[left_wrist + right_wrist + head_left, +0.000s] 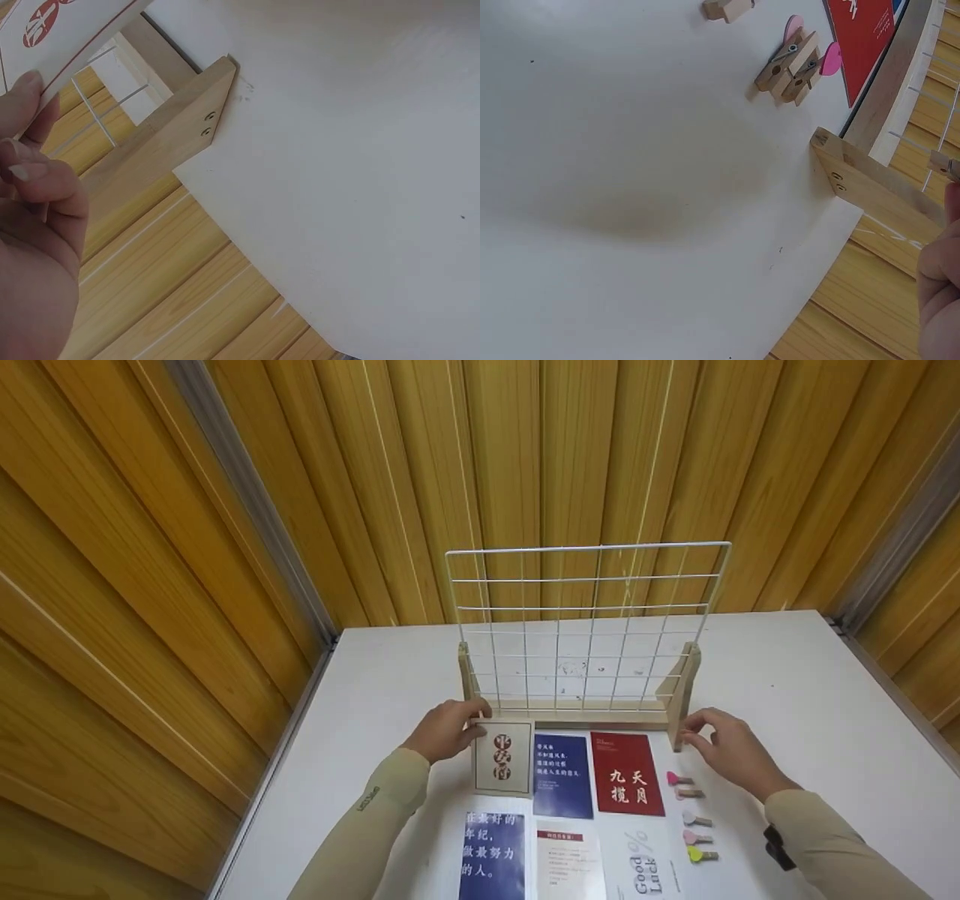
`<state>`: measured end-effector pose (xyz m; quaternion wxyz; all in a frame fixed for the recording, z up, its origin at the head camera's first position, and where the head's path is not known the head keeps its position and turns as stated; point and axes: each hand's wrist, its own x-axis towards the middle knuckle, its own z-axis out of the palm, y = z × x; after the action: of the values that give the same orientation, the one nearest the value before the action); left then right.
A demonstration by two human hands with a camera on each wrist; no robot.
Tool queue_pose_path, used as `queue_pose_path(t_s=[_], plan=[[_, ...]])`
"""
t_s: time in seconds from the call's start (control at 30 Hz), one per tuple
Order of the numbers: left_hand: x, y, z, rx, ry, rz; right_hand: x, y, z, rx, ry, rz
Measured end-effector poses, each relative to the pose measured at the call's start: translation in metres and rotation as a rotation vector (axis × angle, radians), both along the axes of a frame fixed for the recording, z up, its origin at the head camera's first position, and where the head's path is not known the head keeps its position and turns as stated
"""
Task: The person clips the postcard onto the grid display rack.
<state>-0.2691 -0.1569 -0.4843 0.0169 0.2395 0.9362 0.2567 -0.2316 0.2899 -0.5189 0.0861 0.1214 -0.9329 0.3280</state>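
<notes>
My left hand pinches the upper left edge of a cream card with red round characters, thumb in front. The card is held up at the front left of a white wire grid on a wooden stand. In the left wrist view the thumb and fingers grip the card's corner. My right hand, beside the stand's right foot, pinches a small wooden clothespin, whose front end shows in the right wrist view.
Before the stand lie a blue card, a red card, another blue card, a white printed card and a "Good Luck" card. Several clothespins with coloured hearts line the right. Wood-patterned walls surround the white table.
</notes>
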Motion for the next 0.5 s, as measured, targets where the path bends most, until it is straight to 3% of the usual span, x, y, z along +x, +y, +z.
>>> queue_pose_path(t_s=[0.23, 0.5], plan=[[-0.005, -0.004, 0.015, 0.018, 0.048, -0.018, -0.001, -0.001, 0.002, 0.003, 0.007, 0.003], [-0.014, -0.006, 0.049, 0.055, 0.119, -0.012, 0.0, -0.005, 0.001, 0.007, -0.009, -0.014]])
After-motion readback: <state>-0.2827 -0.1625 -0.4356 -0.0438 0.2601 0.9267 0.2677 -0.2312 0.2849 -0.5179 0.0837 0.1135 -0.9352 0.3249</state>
